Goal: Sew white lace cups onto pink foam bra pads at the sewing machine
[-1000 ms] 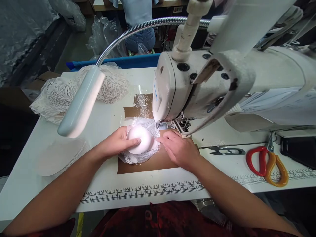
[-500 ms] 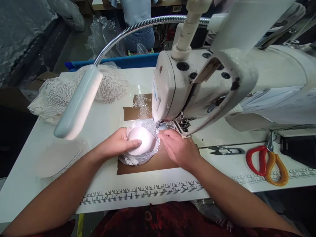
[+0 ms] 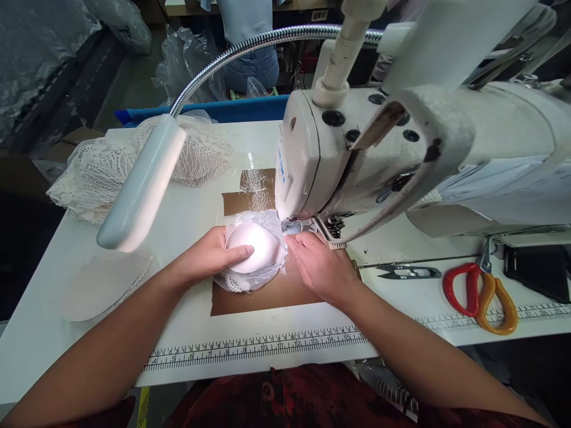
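A white moulded bra cup (image 3: 256, 241) with a lace edge lies at the sewing machine (image 3: 303, 154), its right edge by the needle area. My left hand (image 3: 214, 255) grips the cup from the left, thumb across its top; the other fingers are mostly hidden beneath. At the cup's right edge, my right hand (image 3: 319, 264) pinches the lace trim (image 3: 285, 252) between closed fingers, just in front of the presser foot. Brown tape (image 3: 267, 302) covers the table surface under the work.
A lamp head (image 3: 140, 184) hangs over the left side. Behind it lies a heap of lace (image 3: 196, 148); another cup piece (image 3: 107, 285) rests at left. Thread snips (image 3: 409, 272) and scissors (image 3: 482, 294) lie at right. A person (image 3: 247, 41) sits beyond the table.
The cup and my left hand have shifted slightly up and left, with the cup turned a little. My right hand stays nearly in place at the edge.
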`<state>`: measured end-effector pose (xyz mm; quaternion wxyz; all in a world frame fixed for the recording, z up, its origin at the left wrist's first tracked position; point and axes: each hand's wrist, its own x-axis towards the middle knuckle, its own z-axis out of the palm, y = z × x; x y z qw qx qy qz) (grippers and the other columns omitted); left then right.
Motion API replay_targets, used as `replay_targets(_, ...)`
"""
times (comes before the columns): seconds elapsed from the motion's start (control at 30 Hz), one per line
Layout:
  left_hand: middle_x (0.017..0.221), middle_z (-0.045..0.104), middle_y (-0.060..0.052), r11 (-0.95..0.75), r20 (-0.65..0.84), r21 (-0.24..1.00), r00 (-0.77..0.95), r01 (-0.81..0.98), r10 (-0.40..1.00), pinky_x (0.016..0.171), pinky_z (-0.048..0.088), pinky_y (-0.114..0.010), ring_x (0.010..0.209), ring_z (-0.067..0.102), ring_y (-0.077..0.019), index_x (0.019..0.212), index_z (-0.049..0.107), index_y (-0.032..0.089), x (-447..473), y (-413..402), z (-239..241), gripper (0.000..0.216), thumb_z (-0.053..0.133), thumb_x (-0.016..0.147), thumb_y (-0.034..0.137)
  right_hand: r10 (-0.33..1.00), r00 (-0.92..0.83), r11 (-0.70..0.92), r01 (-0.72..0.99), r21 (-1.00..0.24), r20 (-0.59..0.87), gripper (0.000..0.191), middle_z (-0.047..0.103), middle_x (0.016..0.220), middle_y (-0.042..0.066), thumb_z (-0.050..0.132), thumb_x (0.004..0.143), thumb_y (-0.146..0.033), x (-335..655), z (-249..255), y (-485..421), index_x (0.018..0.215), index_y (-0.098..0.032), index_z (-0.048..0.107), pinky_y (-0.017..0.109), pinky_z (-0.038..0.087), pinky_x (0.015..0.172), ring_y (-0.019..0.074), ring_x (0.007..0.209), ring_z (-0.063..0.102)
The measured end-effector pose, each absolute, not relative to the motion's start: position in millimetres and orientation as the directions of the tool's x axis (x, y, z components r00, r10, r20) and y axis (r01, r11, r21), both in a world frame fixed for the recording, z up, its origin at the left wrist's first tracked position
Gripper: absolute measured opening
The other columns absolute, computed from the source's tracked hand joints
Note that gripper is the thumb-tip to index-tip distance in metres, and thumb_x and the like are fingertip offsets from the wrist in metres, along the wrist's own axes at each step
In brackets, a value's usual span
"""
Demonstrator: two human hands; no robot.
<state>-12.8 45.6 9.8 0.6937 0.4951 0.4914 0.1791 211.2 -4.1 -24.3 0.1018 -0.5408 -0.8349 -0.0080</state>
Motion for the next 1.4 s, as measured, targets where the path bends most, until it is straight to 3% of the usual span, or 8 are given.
replay_targets(0.27, 0.079, 0.067, -0.003, 0.396, -0.463, 0.886, 0.453, 0.241, 0.762, 0.058, 0.047, -0.02, 0.066, 0.059, -0.0132, 0.085, 0.062, 0.011, -13, 46, 7, 0.027, 0.071, 0.074, 0.034, 0.944, -0.269, 0.284, 0.957, -0.056, 0.192, 0.033, 0.065, 0.091, 0.009, 0.042, 0.088, -0.017, 215, -34, -3, 0.11, -0.017, 0.067, 0.029, 0.03, 0.059, 0.019, 0.075, 0.051)
replay_targets(0.5, 0.075, 0.066, -0.003, 0.394, -0.461, 0.887, 0.476, 0.24, 0.749, 0.055, 0.046, -0.02, 0.063, 0.059, -0.0132, 0.086, 0.061, 0.011, -13, 45, 6, 0.027, 0.071, 0.074, 0.034, 0.898, -0.405, 0.421, 0.904, -0.069, 0.175, 0.045, 0.065, 0.102, 0.004, 0.046, 0.08, -0.009, 214, -25, -4, 0.12, -0.024, 0.062, 0.029, 0.03, 0.061, 0.0173, 0.079, 0.052)
replay_targets(0.8, 0.078, 0.067, -0.003, 0.399, -0.461, 0.887, 0.431, 0.23, 0.776, 0.058, 0.048, -0.021, 0.068, 0.062, -0.015, 0.093, 0.061, 0.012, -15, 46, 3, 0.032, 0.071, 0.075, 0.036, 0.915, -0.374, 0.388, 0.918, -0.081, 0.153, 0.038, 0.066, 0.094, 0.006, 0.047, 0.08, -0.009, 212, -25, -2, 0.111, -0.02, 0.066, 0.03, 0.03, 0.062, 0.0186, 0.078, 0.051)
replay_targets(0.93, 0.082, 0.068, -0.004, 0.38, -0.433, 0.901, 0.443, 0.208, 0.785, 0.062, 0.049, -0.022, 0.072, 0.062, -0.0161, 0.096, 0.061, 0.012, -16, 47, 1, 0.033, 0.071, 0.075, 0.036, 0.922, -0.345, 0.369, 0.92, -0.133, 0.175, 0.039, 0.065, 0.091, 0.006, 0.046, 0.083, -0.012, 215, -27, -3, 0.116, -0.02, 0.064, 0.03, 0.03, 0.06, 0.018, 0.074, 0.05)
replay_targets(1.1, 0.085, 0.069, -0.006, 0.371, -0.424, 0.906, 0.458, 0.205, 0.781, 0.065, 0.049, -0.025, 0.076, 0.063, -0.0182, 0.098, 0.061, 0.012, -18, 46, 0, 0.036, 0.071, 0.075, 0.038, 0.851, -0.482, 0.52, 0.829, -0.205, 0.21, 0.037, 0.064, 0.088, 0.006, 0.043, 0.083, -0.009, 218, -25, -4, 0.111, -0.018, 0.065, 0.028, 0.031, 0.061, 0.0182, 0.08, 0.05)
replay_targets(1.4, 0.091, 0.068, -0.007, 0.365, -0.433, 0.901, 0.457, 0.233, 0.777, 0.075, 0.049, -0.029, 0.085, 0.063, -0.0209, 0.108, 0.059, 0.011, -18, 46, 2, 0.044, 0.07, 0.073, 0.037, 0.815, -0.518, 0.564, 0.811, -0.154, 0.258, 0.04, 0.066, 0.092, 0.005, 0.045, 0.08, -0.005, 218, -26, -5, 0.115, -0.015, 0.062, 0.029, 0.031, 0.063, 0.0195, 0.086, 0.05)
